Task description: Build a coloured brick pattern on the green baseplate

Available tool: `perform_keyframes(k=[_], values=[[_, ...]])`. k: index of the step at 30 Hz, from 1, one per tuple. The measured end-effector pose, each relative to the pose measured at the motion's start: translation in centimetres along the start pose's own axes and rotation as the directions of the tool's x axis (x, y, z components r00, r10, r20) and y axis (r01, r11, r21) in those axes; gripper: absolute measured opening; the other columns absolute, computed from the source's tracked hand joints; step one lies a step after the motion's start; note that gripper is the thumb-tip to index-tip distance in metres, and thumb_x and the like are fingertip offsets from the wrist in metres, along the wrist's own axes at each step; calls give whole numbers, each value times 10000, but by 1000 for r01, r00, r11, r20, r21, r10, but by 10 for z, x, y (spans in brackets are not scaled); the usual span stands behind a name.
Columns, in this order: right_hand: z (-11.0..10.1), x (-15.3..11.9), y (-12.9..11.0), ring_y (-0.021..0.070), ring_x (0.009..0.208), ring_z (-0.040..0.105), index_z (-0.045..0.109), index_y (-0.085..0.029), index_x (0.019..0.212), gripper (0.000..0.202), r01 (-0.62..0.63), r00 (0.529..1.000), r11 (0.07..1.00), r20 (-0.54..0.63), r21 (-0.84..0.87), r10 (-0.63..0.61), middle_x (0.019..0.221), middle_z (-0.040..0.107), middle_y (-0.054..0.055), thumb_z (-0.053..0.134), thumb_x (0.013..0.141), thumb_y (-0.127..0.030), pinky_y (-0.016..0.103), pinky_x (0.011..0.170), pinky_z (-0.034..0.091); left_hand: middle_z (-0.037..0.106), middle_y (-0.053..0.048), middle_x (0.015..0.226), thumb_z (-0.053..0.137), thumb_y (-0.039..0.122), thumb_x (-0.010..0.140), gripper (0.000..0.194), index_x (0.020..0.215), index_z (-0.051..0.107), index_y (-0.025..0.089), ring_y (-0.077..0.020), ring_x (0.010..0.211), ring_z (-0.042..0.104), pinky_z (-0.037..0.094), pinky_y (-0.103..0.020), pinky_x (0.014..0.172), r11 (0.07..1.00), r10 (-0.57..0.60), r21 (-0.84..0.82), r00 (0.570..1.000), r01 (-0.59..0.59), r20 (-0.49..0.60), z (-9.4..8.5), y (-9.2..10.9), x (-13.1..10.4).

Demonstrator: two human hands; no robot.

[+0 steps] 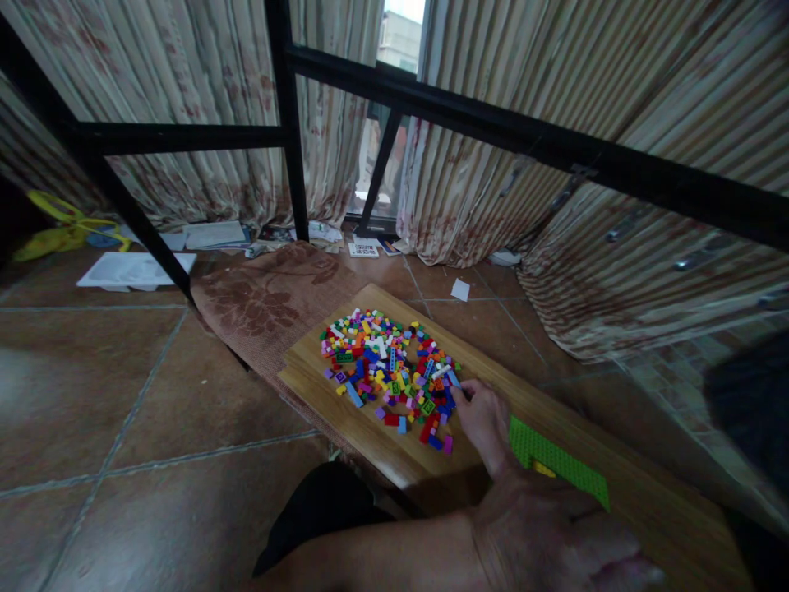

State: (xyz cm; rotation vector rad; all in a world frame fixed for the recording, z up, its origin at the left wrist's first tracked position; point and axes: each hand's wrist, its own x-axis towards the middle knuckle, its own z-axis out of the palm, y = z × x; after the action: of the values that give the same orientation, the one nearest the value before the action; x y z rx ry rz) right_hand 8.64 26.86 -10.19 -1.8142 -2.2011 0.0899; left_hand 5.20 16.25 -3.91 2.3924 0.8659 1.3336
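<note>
The right hand [484, 415] reaches across the surface [357, 432], its thumb and fingertips drawn together at a light-blue brick [454, 378] on the near edge of a pile; whether that brick is firmly gripped, I cannot tell. The left hand [555, 530] crosses in front of the right wrist, nearer the body, its fingers bent downward; what they grasp, if anything, is hidden. Just beyond the left hand and partly covered by it lies a green studded baseplate [573, 467], flat, with a yellow piece [543, 469] at it, probably kept there for easy reach. To the left of the right hand spread the loose toy building bricks [376, 349], mixed in colour and mostly in a shallow layer, which likely leaves single pieces easy to pick out. Past the bricks, a brown patterned cloth [265, 296] extends beyond the surface's far-left end. Farther from the hands, the tiled floor [154, 411] carries a white tray [126, 269] at far left and a scrap of paper [460, 289] ahead. Beyond stand a black metal frame [296, 164] and striped curtains [474, 164], drawn nearly closed, presumably against daylight.
</note>
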Motion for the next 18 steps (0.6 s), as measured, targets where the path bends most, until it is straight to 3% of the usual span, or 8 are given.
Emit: perform_keyframes(k=[6,12,18], values=[[-6,-11,6,203,711,638,692,-195,877,305,-44,991,995,128,92,32,789,710,62,487,878,-421,297,632,403,608,7,562,522,435,907,393,609,618,196,-104,567,605,522,-216,596,999,36,22,999,-37,38,3,-3,2],[-15,-16,4,208,731,664,692,-217,901,292,-46,979,977,206,207,2,794,730,45,475,864,-408,302,647,435,621,5,555,459,474,939,488,558,613,210,-108,588,634,557,-250,697,998,42,54,998,-44,38,4,-4,0],[-20,-15,-11,218,748,670,687,-220,910,270,-2,987,972,159,233,-36,814,740,50,482,859,-389,316,679,453,623,7,573,459,488,935,474,581,637,228,-110,602,649,563,-216,645,992,42,116,998,-47,43,5,-3,2]])
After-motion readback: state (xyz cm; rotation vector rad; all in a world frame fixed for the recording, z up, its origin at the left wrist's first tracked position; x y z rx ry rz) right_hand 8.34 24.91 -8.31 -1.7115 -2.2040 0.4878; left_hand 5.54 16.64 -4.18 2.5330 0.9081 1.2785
